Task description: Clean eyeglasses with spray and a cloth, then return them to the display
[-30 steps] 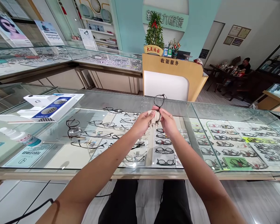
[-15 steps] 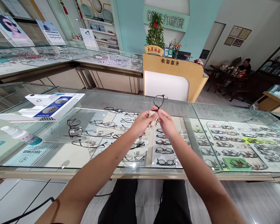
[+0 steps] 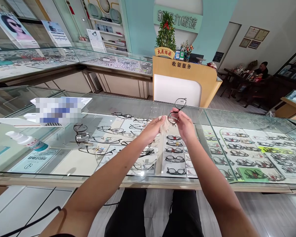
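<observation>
Above the glass counter, my right hand (image 3: 185, 125) is closed on a pair of dark-rimmed eyeglasses (image 3: 181, 103), held on end with one lens above the other. Just to the left, my left hand (image 3: 153, 129) pinches a beige cleaning cloth (image 3: 164, 126), which hangs from its fingers beside the lower lens. Cloth and glasses look slightly apart. On the countertop to the left lie several loose eyeglasses (image 3: 111, 130), and a white spray bottle (image 3: 27, 141) rests farther left.
The glass display counter (image 3: 88, 176) holds rows of eyeglasses (image 3: 175, 159) beneath its top. A partly blurred white box (image 3: 29, 121) stands at the left. Beyond are a wooden cashier desk (image 3: 160, 65) and a person (image 3: 262, 70) seated at a table.
My right hand has moved right and turned the eyeglasses, so both lenses now show. The cloth has come away from them in my left hand. The view has shifted slightly.
</observation>
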A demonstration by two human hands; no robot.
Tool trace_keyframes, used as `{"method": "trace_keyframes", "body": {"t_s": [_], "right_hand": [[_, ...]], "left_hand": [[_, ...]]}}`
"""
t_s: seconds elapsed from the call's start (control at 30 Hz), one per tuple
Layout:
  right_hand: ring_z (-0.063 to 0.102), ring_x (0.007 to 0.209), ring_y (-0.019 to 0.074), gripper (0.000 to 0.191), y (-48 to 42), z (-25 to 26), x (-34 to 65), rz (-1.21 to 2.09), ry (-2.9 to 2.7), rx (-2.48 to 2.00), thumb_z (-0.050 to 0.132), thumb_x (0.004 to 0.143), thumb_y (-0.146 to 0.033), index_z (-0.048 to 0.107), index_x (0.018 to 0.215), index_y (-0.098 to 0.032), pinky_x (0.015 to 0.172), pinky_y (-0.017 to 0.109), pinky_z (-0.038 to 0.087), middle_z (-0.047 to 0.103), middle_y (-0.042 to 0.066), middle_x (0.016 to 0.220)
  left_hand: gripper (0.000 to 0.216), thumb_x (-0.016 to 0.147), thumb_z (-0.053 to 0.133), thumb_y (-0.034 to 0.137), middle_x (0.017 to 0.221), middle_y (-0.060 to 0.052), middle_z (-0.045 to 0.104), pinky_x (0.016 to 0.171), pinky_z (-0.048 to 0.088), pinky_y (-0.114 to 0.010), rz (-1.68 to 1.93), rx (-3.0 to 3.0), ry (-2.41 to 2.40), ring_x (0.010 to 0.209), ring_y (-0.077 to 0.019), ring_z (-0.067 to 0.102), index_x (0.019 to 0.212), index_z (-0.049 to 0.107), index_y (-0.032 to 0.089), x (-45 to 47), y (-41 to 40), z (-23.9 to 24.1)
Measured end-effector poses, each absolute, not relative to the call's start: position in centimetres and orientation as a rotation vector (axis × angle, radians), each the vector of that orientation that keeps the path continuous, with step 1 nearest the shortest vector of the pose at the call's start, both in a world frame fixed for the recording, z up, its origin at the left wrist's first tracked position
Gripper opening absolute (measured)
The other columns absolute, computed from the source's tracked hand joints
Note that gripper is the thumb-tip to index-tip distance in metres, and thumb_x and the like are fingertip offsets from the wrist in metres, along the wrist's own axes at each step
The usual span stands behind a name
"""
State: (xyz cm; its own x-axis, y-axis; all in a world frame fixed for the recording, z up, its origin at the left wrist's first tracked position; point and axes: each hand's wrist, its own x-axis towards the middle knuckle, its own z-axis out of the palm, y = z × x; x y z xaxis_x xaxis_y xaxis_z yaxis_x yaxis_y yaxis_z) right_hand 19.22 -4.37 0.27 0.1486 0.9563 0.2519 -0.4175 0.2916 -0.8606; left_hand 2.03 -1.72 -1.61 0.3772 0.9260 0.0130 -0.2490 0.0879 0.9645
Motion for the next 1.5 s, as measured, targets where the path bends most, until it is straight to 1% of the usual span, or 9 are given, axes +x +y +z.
{"method": "trace_keyframes", "body": {"t_s": [0.27,0.47,0.7,0.87,1.0,1.1,1.23,1.33,1.5], "right_hand": [[0.070,0.110,0.0231,0.037,-3.8,1.1,21.9,0.987,-0.873,-0.784,0.086,0.082,-0.056,0.081,0.103,-0.025,0.092,0.036,0.056,0.079,0.008,0.126],[0.069,0.108,0.0216,0.036,-4.1,1.5,22.0,1.002,-0.882,-0.761,0.085,0.085,-0.054,0.082,0.105,-0.025,0.092,0.034,0.055,0.079,0.007,0.125],[0.069,0.103,0.0221,0.034,-4.3,1.9,22.1,1.020,-0.909,-0.772,0.082,0.085,-0.052,0.081,0.103,-0.023,0.088,0.035,0.056,0.080,0.009,0.120],[0.066,0.089,0.0202,0.032,-4.1,2.0,22.5,1.070,-0.959,-0.780,0.078,0.087,-0.051,0.084,0.101,-0.022,0.075,0.033,0.052,0.080,0.009,0.105],[0.064,0.081,0.0195,0.031,-4.3,2.0,22.7,1.181,-1.078,-0.789,0.076,0.089,-0.051,0.085,0.093,-0.021,0.073,0.033,0.050,0.079,0.008,0.096],[0.065,0.081,0.0208,0.033,-4.7,2.2,22.8,1.272,-1.228,-0.797,0.075,0.089,-0.052,0.085,0.088,-0.020,0.076,0.035,0.050,0.078,0.008,0.092],[0.062,0.076,0.0212,0.034,-5.4,2.9,23.0,1.337,-1.415,-0.845,0.074,0.089,-0.050,0.085,0.081,-0.019,0.074,0.035,0.049,0.074,0.007,0.078],[0.062,0.074,0.0213,0.035,-5.7,3.3,23.3,1.363,-1.470,-0.873,0.072,0.088,-0.051,0.084,0.076,-0.020,0.071,0.034,0.048,0.073,0.007,0.073],[0.066,0.077,0.0227,0.036,-5.8,3.3,23.9,1.435,-1.482,-0.851,0.069,0.088,-0.048,0.084,0.074,-0.018,0.078,0.036,0.051,0.077,0.010,0.076]], "left_hand": [[0.046,0.080,0.095,0.048,0.090,-0.003,0.071,0.061,0.045,-0.024,0.637,1.320,0.773,0.073,-0.0145,0.060,0.114,0.081,0.022,2.0,-3.2,-0.9],[0.044,0.081,0.094,0.043,0.114,-0.009,0.076,0.073,0.056,-0.029,0.575,1.405,0.801,0.092,-0.0201,0.071,0.117,0.080,0.023,2.2,-4.2,-0.6],[0.042,0.090,0.088,0.055,0.112,-0.015,0.083,0.088,0.059,-0.039,0.452,1.398,0.593,0.105,-0.0288,0.080,0.111,0.074,0.022,2.3,-4.6,0.2],[0.029,0.097,0.077,0.050,0.093,-0.008,0.079,0.086,0.053,-0.035,0.955,1.654,0.796,0.090,-0.0225,0.073,0.095,0.074,0.020,1.9,-3.6,0.3],[0.019,0.099,0.073,0.039,0.112,-0.008,0.078,0.096,0.053,-0.038,1.366,1.865,0.995,0.105,-0.0249,0.071,0.108,0.074,0.023,0.9,-2.8,0.7],[0.041,0.097,0.075,0.041,0.140,-0.012,0.072,0.107,0.053,-0.043,1.489,2.045,0.946,0.128,-0.0290,0.068,0.134,0.068,0.024,0.4,-2.4,0.8],[0.087,0.087,0.088,0.050,0.172,-0.017,0.051,0.126,0.045,-0.051,1.460,2.221,0.796,0.159,-0.0364,0.048,0.162,0.051,0.024,0.1,-2.3,0.7],[0.086,0.087,0.089,0.055,0.166,-0.016,0.058,0.129,0.041,-0.053,1.379,2.250,0.794,0.156,-0.0367,0.052,0.161,0.054,0.025,0.0,-2.5,0.8],[0.074,0.086,0.089,0.060,0.145,-0.012,0.071,0.120,0.048,-0.049,1.373,2.223,0.867,0.138,-0.0351,0.064,0.148,0.066,0.027,-0.2,-2.5,0.9]]}}
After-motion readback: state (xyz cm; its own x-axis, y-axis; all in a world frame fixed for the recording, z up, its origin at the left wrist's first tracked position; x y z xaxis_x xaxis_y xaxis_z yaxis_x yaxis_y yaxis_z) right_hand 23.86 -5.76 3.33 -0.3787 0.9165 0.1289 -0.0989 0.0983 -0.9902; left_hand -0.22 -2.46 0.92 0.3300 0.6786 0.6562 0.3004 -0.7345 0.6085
